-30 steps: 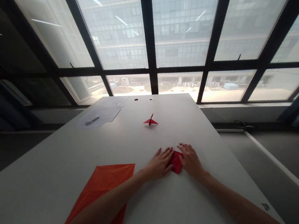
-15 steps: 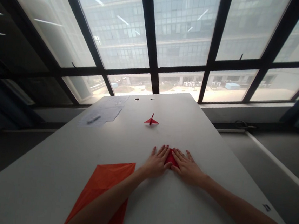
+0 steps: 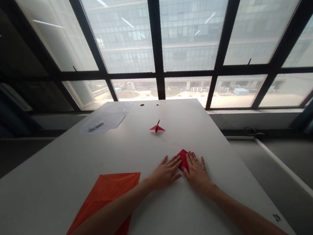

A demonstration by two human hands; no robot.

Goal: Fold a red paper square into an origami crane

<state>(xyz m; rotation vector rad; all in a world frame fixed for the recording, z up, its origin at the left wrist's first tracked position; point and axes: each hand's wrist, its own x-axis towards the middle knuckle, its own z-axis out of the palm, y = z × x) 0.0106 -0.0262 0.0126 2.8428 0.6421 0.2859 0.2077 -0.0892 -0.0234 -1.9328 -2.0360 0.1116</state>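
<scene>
A small folded piece of red paper (image 3: 184, 159) lies flat on the white table (image 3: 131, 148). My left hand (image 3: 166, 173) rests with fingers stretched out, its fingertips on the paper's left edge. Pressed flat along the right side is my right hand (image 3: 197, 173), fingers extended over part of the paper. The paper's far corner shows beyond the fingers; its right part is hidden. Beyond the hands stands a red origami crane (image 3: 157, 128). Below my left forearm lies a larger orange-red sheet (image 3: 110, 190), creased and partly covered by the arm.
Several white papers (image 3: 109, 115) lie at the far left of the table, with a whitish tube-like item (image 3: 96, 126) on them. A small dark mark (image 3: 276, 217) sits by the right table edge. Tall windows (image 3: 192, 28) rise behind the table.
My left hand has slid slightly down and away from the paper's middle, baring more of it. The red paper's far corner now shows further up, and my right hand has shifted slightly right.
</scene>
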